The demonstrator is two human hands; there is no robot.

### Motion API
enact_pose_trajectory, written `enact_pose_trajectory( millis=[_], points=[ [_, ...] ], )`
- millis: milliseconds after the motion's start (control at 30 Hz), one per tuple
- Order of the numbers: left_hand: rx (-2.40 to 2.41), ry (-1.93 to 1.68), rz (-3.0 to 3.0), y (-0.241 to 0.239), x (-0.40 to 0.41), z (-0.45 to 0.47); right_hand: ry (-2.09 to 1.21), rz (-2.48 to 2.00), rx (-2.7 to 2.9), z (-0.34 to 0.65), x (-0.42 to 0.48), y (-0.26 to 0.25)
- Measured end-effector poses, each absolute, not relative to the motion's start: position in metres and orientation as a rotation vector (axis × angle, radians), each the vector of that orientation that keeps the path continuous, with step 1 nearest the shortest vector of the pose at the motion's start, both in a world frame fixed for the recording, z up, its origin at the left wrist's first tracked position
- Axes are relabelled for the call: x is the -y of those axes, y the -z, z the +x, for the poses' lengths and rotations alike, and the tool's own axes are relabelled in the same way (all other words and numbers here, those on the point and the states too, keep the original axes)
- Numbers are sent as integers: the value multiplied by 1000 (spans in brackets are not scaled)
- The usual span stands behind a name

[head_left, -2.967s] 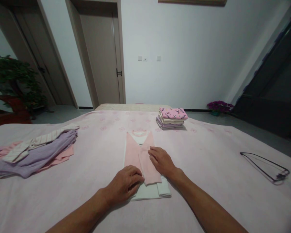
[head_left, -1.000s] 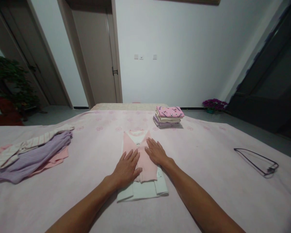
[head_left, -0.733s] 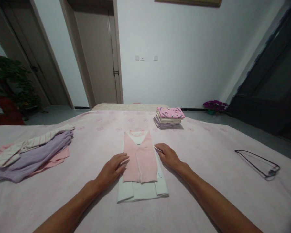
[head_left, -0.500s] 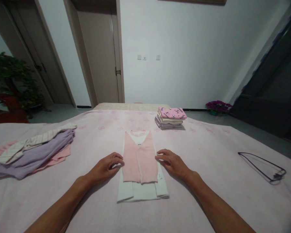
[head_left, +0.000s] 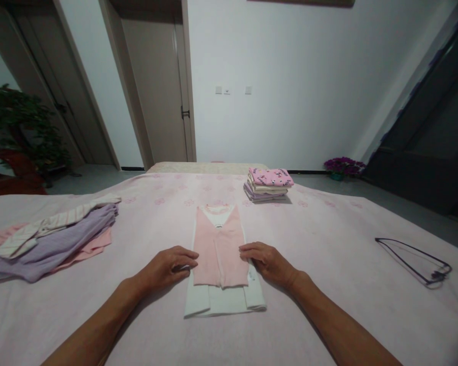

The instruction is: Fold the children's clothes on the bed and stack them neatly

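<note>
Pale walls (head_left: 290, 117) and a closed brownish door (head_left: 152, 91) stand beyond a broad surface covered by a light pink cloth (head_left: 328, 239) with flower motifs. On this cloth, centred in front of the person, a pink and white garment (head_left: 206, 254) lies flat, its neckline facing away and its pink sleeves folded inward side by side over the white body.

The left hand (head_left: 166, 267) is at the garment's left edge, loosely curved, with a gap between thumb and fingers. The right hand (head_left: 270, 262) has its fingertips over the right edge; whether they pinch the fabric cannot be told.

Farther off, slightly right, sits a neat stack of folded clothes (head_left: 269, 185), a pink printed piece on top. Loose clothes (head_left: 68, 234) lie heaped to the left. Well to the right rests a thin black frame (head_left: 438, 276). Purple flowers (head_left: 343, 166) stand near the wall.
</note>
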State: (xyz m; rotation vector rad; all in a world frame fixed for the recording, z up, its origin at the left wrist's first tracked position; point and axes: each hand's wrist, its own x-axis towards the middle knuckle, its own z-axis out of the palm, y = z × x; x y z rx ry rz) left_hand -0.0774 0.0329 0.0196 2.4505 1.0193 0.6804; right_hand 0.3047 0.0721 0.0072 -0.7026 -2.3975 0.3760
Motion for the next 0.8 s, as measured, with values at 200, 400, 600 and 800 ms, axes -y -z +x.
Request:
enact_pose_trajectory(
  millis=[200,400,600,800],
  points=[
    [-955,-801,2606,-12,-31,-67,-338,-659,2398,304,-72,-3],
    [-910,-795,2619,-11,-32,-66,-247,-647,2458,303,-72,-8],
    [-983,-650,2659,-22,-27,-64,-204,-691,2571,302,-65,-27],
    [-1029,-628,2886,-23,-26,-55,-240,-639,2632,299,-61,-35]
  ],
)
